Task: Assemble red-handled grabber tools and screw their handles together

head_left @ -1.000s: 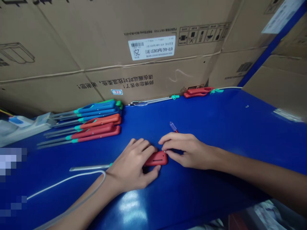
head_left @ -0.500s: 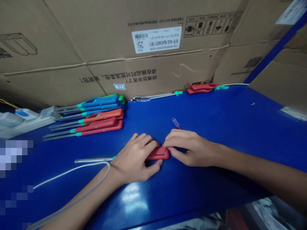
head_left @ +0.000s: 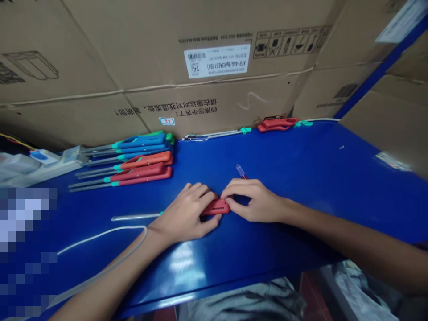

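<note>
A red-handled lighter [head_left: 219, 206] with a long metal tube lies on the blue table, its tube pointing left. My left hand [head_left: 190, 211] is wrapped over its handle, fingers above and thumb below, hiding the middle part. My right hand [head_left: 249, 200] has thumb and index finger pinched together at the handle's right end; anything tiny between the fingertips is too small to make out. Just behind my right hand lies a screwdriver [head_left: 240, 170] with a clear handle, partly hidden.
Blue, orange and red lighters [head_left: 143, 158] lie stacked at the back left, beside a power strip [head_left: 72, 162]. Metal rods [head_left: 217, 133] and red handle pieces [head_left: 277, 125] rest along the cardboard wall [head_left: 140, 53]. A white cable [head_left: 100, 232] crosses my left forearm.
The whole view has shifted slightly, with more of the table's front edge showing. Both hands keep their places at the red handle, my right fingertips still pinched at its right end.
</note>
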Motion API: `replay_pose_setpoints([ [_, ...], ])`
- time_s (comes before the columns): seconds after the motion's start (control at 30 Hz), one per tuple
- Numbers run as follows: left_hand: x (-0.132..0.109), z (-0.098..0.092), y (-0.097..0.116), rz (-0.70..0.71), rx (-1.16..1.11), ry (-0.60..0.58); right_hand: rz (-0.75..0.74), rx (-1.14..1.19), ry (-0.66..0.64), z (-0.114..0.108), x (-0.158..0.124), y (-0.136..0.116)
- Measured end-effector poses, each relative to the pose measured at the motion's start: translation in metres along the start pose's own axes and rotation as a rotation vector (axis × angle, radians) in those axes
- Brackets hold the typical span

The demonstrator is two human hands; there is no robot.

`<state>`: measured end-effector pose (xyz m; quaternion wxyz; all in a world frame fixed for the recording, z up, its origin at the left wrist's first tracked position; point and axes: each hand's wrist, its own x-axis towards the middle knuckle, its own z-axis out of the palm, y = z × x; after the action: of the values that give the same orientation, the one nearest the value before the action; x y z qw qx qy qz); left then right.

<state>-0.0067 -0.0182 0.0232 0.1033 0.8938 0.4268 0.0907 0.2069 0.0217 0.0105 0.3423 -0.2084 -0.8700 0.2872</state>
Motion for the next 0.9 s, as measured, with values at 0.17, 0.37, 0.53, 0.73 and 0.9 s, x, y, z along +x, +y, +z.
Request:
replay_pose_setpoints([
  [0.17,-0.002,-0.004,0.002,-0.039,-0.037,-0.011,0.027,0.082,0.078,0.004,-0.003,0.002],
  [0.37,-0.005,0.000,-0.006,-0.015,-0.004,0.107,0.153,0.130,0.176,0.003,0.008,0.009],
  [0.53,-0.009,0.008,-0.006,-0.041,0.048,0.204,0.278,0.170,0.258,0.010,0.012,0.018],
  [0.73,-0.011,0.015,-0.006,-0.009,0.126,0.287,0.022,0.044,0.254,0.005,0.014,0.005],
  [0.9,0.000,0.010,-0.011,0.050,0.090,0.170,-0.293,-0.183,0.012,-0.033,0.037,-0.045],
])
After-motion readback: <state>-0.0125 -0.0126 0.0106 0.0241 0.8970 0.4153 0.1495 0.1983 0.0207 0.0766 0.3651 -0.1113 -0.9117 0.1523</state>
